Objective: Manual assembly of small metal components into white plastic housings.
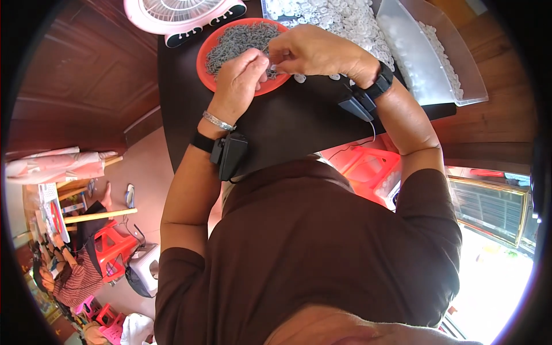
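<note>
- Your left hand (239, 76) is over the near side of the bowl, its fingers curled in nearly closed, thumb toward the other hand; you cannot tell from here whether it grips anything.
- Your right hand (313, 50) comes in from the other side, fingers bent, thumb and forefinger pinched on a pale piece (273, 67), too small to make out. The fingertips of your two hands are close together above the bowl's right side.
- Below them is the orange-red bowl (202, 64), heaped with thin grey pieces (234, 45).
- You have a silvery bracelet (219, 121) and a black device (233, 155) strapped on your left wrist, and another black device (357, 104) on your right.
- Just right of the bowl, a pile of white parts (336, 18) spreads over the table (276, 129); a few lie loose under your right hand.
- Farther right, a clear bin (414, 52) holds more white parts.
- At the table's far left you have a pink fan (137, 16), near the bowl.
- A red stool (371, 167) shows below the table's near edge, to your right.
- Well off to your left, a person (77, 282) in a striped top is beside another red stool (109, 244).
</note>
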Tool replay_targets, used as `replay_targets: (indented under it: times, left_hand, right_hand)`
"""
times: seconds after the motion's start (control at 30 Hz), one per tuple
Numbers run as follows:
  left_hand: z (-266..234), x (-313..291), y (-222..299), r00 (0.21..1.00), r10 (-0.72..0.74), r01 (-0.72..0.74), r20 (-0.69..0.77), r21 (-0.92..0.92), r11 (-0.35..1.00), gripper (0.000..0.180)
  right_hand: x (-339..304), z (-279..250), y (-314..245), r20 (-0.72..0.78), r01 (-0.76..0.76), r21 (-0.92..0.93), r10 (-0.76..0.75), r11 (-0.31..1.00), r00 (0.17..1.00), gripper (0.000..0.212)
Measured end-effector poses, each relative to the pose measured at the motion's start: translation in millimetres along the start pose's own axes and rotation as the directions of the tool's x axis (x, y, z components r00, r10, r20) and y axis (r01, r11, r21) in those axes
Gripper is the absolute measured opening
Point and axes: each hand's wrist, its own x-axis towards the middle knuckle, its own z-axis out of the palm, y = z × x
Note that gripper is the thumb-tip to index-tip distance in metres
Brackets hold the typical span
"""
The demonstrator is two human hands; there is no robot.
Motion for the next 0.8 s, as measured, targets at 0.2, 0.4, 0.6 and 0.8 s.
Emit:
replay_targets:
  times: [0.2, 0.4, 0.6, 0.8]
  left_hand:
    - [-6, 3, -2, 0.995, -0.013, 0.003, -0.103, -0.096, 0.995, 0.012]
    - [-12, 4, -6, 0.986, -0.005, -0.026, -0.167, -0.184, 0.983, 0.012]
    - [-7, 3, -1, 0.99, -0.061, 0.042, -0.13, -0.144, 0.989, 0.016]
    - [-15, 5, -4, 0.992, -0.095, 0.082, -0.081, -0.149, 0.985, 0.014]
  right_hand:
    - [24, 3, -3, -0.057, 0.011, 0.047, -0.008, 0.999, 0.998, 0.015]
    - [29, 14, 1, -0.167, -0.004, 0.41, 0.079, 0.912, 0.983, 0.009]
    - [28, 21, 4, -0.252, 0.04, 0.532, 0.112, 0.846, 0.961, 0.011]
    - [28, 30, 5, -0.297, 0.09, 0.516, 0.079, 0.852, 0.952, 0.011]
